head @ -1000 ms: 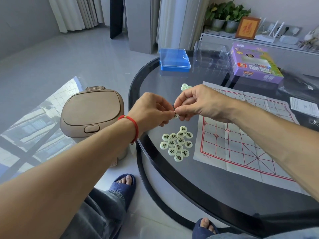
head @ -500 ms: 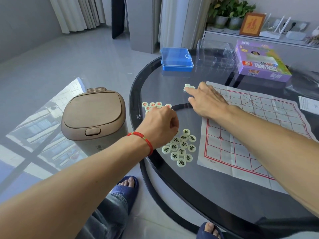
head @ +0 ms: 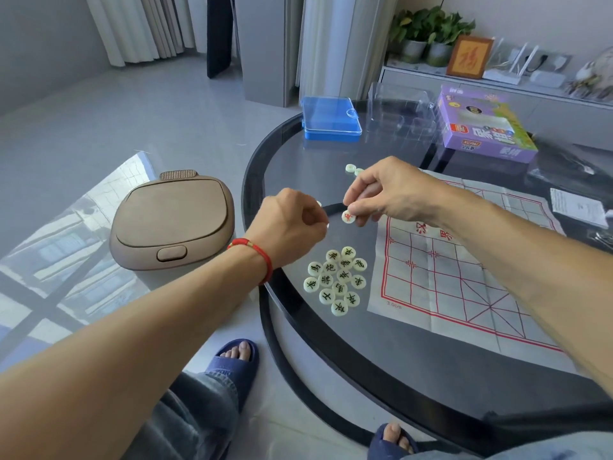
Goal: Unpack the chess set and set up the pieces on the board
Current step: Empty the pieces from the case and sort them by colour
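Note:
A paper chess board (head: 464, 277) with red lines lies on the round glass table (head: 381, 360). Left of it sits a cluster of several pale round pieces (head: 338, 282) with dark characters. My right hand (head: 381, 194) pinches a pale piece with a red character (head: 348, 216) above the table, just left of the board's far corner. My left hand (head: 292, 224) hovers close beside it with fingers curled; a sliver of pale piece shows at its fingertips, and the red-marked pieces behind it are hidden. Two more pale pieces (head: 351, 168) lie farther back.
A blue plastic case (head: 330, 119), a clear plastic tray (head: 401, 114) and a purple game box (head: 481, 131) stand at the table's far side. A leaflet (head: 578, 207) lies at the right. A brown lidded bin (head: 172, 224) stands on the floor to the left.
My right hand reached out to the far pieces, then came back toward my left hand with a red-marked piece pinched. My left hand rose slightly from the table.

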Motion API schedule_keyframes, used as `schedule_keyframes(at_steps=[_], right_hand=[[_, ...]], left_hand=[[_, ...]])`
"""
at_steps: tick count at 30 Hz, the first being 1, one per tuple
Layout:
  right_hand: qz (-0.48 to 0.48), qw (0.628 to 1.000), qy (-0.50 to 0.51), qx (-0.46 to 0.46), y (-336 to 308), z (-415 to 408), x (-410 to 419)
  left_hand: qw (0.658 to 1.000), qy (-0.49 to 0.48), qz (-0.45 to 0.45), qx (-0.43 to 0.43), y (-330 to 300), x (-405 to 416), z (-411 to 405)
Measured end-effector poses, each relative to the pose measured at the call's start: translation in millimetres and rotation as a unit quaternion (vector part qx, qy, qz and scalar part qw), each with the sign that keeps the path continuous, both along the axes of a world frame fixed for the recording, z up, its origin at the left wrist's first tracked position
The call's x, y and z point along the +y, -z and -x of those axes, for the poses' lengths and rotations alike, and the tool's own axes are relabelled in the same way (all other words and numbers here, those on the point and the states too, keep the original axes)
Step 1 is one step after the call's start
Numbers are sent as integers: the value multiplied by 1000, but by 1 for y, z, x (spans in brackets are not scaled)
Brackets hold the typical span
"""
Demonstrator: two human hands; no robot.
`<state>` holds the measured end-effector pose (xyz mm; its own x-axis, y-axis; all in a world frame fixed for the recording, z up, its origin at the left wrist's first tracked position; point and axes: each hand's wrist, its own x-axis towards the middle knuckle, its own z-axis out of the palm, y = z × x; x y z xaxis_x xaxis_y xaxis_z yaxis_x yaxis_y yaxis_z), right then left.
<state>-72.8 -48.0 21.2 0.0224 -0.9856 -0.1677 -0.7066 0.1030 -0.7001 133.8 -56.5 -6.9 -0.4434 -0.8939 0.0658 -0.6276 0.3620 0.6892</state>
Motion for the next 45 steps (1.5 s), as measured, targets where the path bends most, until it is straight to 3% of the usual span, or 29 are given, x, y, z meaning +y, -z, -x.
schedule_keyframes(at_steps=[5, 8, 10, 11, 14, 19, 24, 28, 34, 38, 41, 45], right_hand=[[-11, 991, -46, -125, -7, -15, 10], [-19, 993, -41, -109, -6, -20, 10], [25, 999, -2, -27, 3, -18, 3], [68, 996, 21, 57, 9, -14, -2], [142, 952, 83, 256, 26, -1, -12], [110, 920, 92, 364, 47, 10, -33], [89, 911, 103, 388, 53, 8, -44], [138, 938, 96, 303, 41, 7, -34], [82, 972, 77, 207, 18, 1, -18], [11, 996, 79, 30, 5, -3, -13], [-6, 997, 28, -67, -4, -12, -6], [-18, 991, -32, -127, -7, -27, 0]], left_hand=[[970, -14, -173, 173, -3, 0, 0], [971, -29, -174, 159, -5, -1, -3], [988, -39, -117, 88, -6, -5, -8], [997, -39, -61, 26, -7, -7, -11], [994, -33, 56, -85, -8, -9, -22], [992, -7, 53, -117, -1, -8, -26], [991, -13, 69, -115, 1, -11, -29], [990, -12, 63, -123, 4, -17, -34], [990, -46, 59, -122, 6, -22, -33], [989, -74, 62, -113, 3, -23, -30], [995, -75, 45, -43, -6, -20, -26], [979, -15, -141, 143, -11, -4, -18]])
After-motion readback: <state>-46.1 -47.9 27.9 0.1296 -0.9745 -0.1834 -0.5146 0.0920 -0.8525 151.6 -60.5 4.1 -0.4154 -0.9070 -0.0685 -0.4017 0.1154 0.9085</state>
